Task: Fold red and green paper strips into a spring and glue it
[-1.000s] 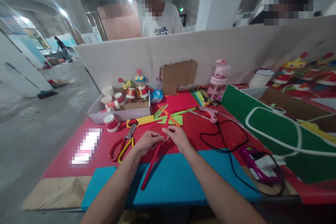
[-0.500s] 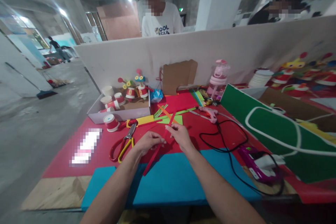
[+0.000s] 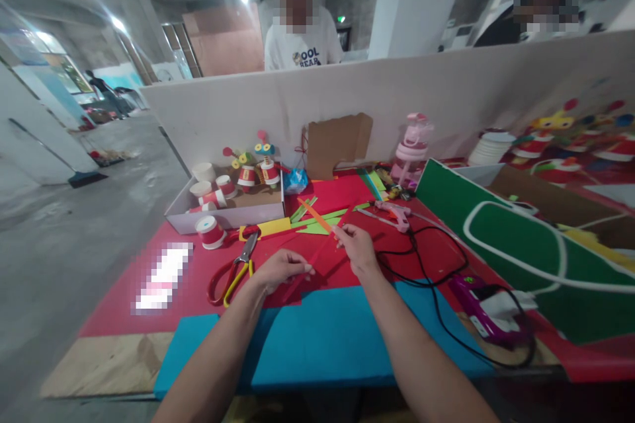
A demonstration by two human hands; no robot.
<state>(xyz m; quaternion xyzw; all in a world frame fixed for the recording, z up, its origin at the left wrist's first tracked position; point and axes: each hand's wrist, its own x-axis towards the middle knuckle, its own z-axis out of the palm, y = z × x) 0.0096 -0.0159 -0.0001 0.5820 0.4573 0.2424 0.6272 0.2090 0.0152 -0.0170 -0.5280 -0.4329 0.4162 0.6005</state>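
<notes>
A thin red paper strip (image 3: 325, 251) slants between my hands above the red tabletop. My left hand (image 3: 284, 271) pinches its lower part, thumb and fingertips pressed together. Farther up, my right hand (image 3: 356, 248) has its fingers closed on the same strip, near the end of an orange paper strip (image 3: 316, 217) that lies on green paper (image 3: 320, 227). To the left of my left hand rest shears (image 3: 247, 250) with red and yellow handles. A blue sheet (image 3: 337, 337) lies under my forearms.
A white box (image 3: 238, 217) holds paper cups and cup figures; a red-and-white cup (image 3: 210, 232) stands before it. On the right are a pink glue gun (image 3: 395, 215), a black cord (image 3: 439, 277), a purple power strip (image 3: 483, 317) and a green board (image 3: 501, 238). Behind a white partition (image 3: 233, 102) stands a person.
My right hand has moved right and slightly toward me, spreading away from the left along the red strip. The strip has shifted up and to the right; my left hand is nearly still.
</notes>
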